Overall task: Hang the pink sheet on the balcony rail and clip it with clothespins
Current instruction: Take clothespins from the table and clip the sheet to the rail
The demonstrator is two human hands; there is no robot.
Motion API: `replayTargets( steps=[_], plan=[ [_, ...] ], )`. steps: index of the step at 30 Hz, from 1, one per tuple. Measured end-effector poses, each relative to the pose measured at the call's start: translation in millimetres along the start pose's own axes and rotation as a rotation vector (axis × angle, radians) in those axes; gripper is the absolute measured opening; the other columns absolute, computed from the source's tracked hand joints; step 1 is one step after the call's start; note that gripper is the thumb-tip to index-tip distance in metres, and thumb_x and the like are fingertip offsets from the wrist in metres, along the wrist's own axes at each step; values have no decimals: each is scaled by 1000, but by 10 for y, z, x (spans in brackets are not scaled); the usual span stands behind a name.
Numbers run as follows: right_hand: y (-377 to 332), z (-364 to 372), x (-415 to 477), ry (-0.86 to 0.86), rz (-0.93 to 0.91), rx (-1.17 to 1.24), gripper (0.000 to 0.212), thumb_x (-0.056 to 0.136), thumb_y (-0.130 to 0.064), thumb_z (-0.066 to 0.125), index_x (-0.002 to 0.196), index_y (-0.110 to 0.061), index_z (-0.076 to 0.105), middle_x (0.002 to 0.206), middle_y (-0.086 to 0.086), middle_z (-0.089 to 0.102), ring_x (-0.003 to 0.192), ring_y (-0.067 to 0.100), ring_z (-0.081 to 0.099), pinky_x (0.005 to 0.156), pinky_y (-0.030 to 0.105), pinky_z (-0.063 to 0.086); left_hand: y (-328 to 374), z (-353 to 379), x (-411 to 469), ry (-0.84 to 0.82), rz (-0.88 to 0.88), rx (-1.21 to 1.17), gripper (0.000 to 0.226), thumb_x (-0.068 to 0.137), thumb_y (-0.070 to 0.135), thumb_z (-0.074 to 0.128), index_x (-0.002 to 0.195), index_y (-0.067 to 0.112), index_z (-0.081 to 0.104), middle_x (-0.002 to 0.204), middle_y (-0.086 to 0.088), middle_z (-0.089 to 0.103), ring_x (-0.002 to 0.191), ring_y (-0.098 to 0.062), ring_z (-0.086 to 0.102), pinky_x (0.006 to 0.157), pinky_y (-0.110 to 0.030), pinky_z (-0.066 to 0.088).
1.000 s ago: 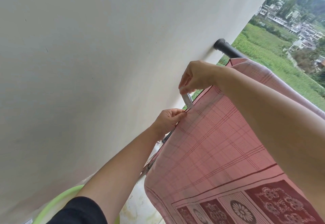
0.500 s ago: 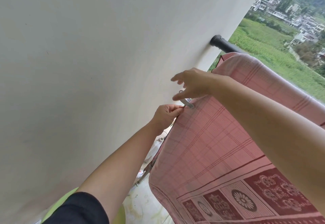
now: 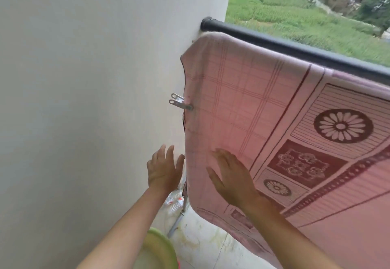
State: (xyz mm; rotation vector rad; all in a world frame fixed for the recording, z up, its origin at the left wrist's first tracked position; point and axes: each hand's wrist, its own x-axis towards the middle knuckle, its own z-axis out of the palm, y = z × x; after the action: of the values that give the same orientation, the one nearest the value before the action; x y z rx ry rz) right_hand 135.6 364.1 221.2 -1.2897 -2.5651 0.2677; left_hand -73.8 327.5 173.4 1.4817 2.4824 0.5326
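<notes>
The pink sheet, checked with dark red flower panels, hangs over the black balcony rail where the rail meets the white wall. A metal clothespin is clipped on the sheet's left edge, well below the rail. My left hand is below the clothespin, fingers straight, just left of the sheet's edge and holding nothing. My right hand lies with spread fingers against the sheet's lower left part.
The white wall fills the left side. A green basin stands on the tiled floor under my left arm. A thin metal bar and some litter lie behind the sheet's lower edge. Fields and houses lie beyond the rail.
Both hands have let go of the clothespin and sheet edge and dropped lower, now open. The clothespin stays clipped on the sheet. The view has pulled back and tilted down.
</notes>
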Motion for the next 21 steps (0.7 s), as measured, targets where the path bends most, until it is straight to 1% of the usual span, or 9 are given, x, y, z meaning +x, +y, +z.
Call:
replayTargets(
  steps=[3, 5, 8, 10, 12, 15, 17, 19, 21],
  plan=[
    [421, 168, -496, -73, 150, -55, 55, 102, -52, 27, 149, -26, 36, 153, -1, 39, 138, 20, 40, 110, 39, 38, 294, 344, -380, -118, 90, 40, 59, 98, 54, 30, 148, 23, 33, 157, -9, 28, 143, -25, 27, 112, -44, 26],
    [715, 144, -819, -74, 247, -64, 52, 101, -50, 31, 146, -25, 40, 150, 0, 43, 135, 22, 45, 106, 41, 43, 572, 512, -595, -169, 168, 80, 62, 97, 57, 28, 148, 23, 31, 157, -9, 27, 143, -25, 26, 113, -44, 26],
    [1119, 3, -1383, -31, 377, -87, 48, 100, -47, 36, 141, -24, 45, 144, 1, 51, 123, 23, 57, 95, 43, 53, 1032, 662, -893, -240, 288, 163, 65, 96, 61, 20, 149, 24, 28, 159, -7, 23, 144, -26, 23, 115, -48, 24],
    [1404, -134, -1846, -2, 472, -103, 47, 100, -47, 38, 141, -24, 44, 142, 1, 52, 120, 23, 58, 93, 42, 54, 1405, 744, -1132, -280, 406, 210, 68, 94, 63, 13, 149, 25, 26, 159, -6, 23, 144, -27, 23, 115, -48, 24],
    [1680, -302, -2372, 53, 580, -119, 48, 100, -48, 38, 141, -23, 44, 144, 2, 50, 122, 22, 56, 94, 41, 54, 1827, 832, -1412, -294, 538, 240, 70, 93, 64, 9, 149, 25, 26, 158, -5, 24, 143, -27, 24, 115, -49, 25],
    [2037, -604, -3316, 181, 746, -125, 49, 100, -47, 43, 141, -20, 47, 142, 6, 52, 122, 25, 57, 92, 42, 54, 2579, 1031, -1945, -346, 690, 236, 76, 90, 67, 1, 152, 26, 18, 161, -4, 15, 147, -28, 16, 118, -52, 17],
    [2216, -819, -4068, 271, 882, -117, 51, 98, -46, 48, 141, -19, 49, 141, 8, 52, 120, 29, 57, 90, 44, 53, 3115, 1180, -2455, -366, 790, 233, 76, 90, 68, 0, 153, 28, 13, 163, -3, 9, 148, -27, 11, 119, -52, 13],
    [2377, -1021, -4899, 315, 1037, -114, 55, 97, -50, 47, 145, -23, 45, 146, 8, 48, 125, 30, 52, 95, 45, 49, 3610, 1323, -3100, -378, 895, 222, 74, 91, 68, 2, 154, 29, 9, 163, -2, 4, 149, -27, 9, 119, -52, 12],
    [2528, -1185, -5733, 333, 1196, -110, 58, 97, -55, 41, 149, -28, 38, 152, 7, 39, 133, 30, 45, 103, 44, 42, 4053, 1482, -3773, -421, 1002, 213, 73, 91, 68, 1, 154, 32, 2, 163, -1, -6, 150, -27, 2, 120, -51, 6]
  ],
)
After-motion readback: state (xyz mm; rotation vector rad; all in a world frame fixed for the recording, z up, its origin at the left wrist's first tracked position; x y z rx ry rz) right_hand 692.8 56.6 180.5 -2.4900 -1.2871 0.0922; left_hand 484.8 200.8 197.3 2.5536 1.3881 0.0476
